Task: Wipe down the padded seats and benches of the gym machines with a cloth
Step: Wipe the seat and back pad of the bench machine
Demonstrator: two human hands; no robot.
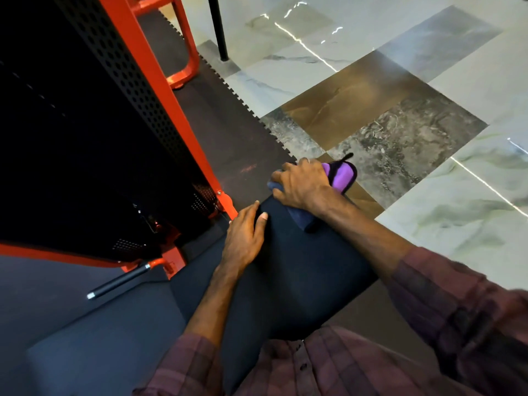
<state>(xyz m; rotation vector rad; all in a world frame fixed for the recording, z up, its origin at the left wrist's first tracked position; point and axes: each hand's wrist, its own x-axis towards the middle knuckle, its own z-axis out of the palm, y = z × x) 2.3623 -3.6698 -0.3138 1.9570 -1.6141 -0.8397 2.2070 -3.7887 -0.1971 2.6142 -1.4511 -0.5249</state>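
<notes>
Right hand (303, 185) grips cloth (300, 218) at seat's (300, 270) far end; left hand (243, 238) lies flat, fingers straight. Seat runs away from person.

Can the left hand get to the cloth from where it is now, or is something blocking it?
Probably yes. The left hand rests flat on the black seat pad, and only bare pad lies between it and the cloth. The right hand presses on most of the cloth, so only its near edge is free to take.

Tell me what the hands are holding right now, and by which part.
The right hand presses a dark cloth against the far end of the black padded seat, covering its middle. The left hand holds nothing, resting flat on the seat.
</notes>
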